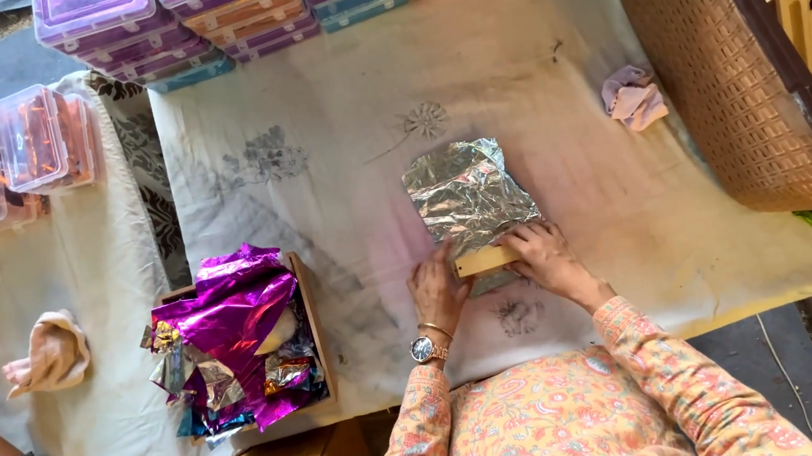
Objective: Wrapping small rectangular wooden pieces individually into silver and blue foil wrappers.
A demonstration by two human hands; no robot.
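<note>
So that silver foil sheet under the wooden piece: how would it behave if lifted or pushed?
The silver foil sheet is heavily crinkled, so it probably bends easily and holds creases. It looks thin, so likely very light and apt to tear. Both the left hand and right hand press the wooden piece onto it, which suggests it would otherwise slide on the cloth.

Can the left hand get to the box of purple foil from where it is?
Probably yes. The left hand rests on the wooden piece at the silver foil sheet; only bare cloth lies between it and the box of purple foil on its left.
</note>
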